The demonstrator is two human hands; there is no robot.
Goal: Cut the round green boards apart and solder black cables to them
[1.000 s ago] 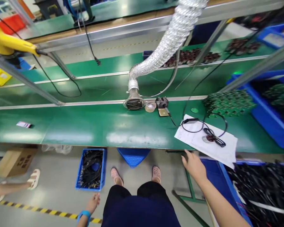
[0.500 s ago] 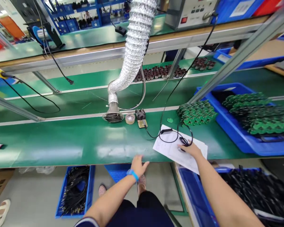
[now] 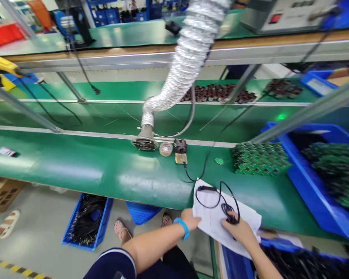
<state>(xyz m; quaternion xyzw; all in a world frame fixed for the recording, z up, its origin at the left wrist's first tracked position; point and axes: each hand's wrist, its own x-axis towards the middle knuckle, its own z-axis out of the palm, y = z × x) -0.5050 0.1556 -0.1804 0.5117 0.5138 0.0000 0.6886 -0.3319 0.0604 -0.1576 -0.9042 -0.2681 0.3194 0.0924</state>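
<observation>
A white paper sheet [image 3: 212,219] lies at the front edge of the green bench [image 3: 75,170], with a looped black cable [image 3: 221,197] on it. My left hand [image 3: 191,220], with a blue wristband, is closed on the sheet's left edge. My right hand [image 3: 240,231] rests on the sheet. Its fingers curl over the cable's bundled end [image 3: 230,215].
A silver flexible duct [image 3: 186,62] ends in a fan mouth [image 3: 144,142] beside a tape roll [image 3: 166,149] and a small stand [image 3: 180,147]. Green circuit boards [image 3: 258,157] are piled beside a blue bin [image 3: 314,186]. A blue bin of black cables [image 3: 87,219] and another person's sandalled foot [image 3: 7,223] are on the floor.
Both my hands have come in to the paper: the left moved right to its edge, the right drew back onto the cable bundle. The view has tilted and shifted.
</observation>
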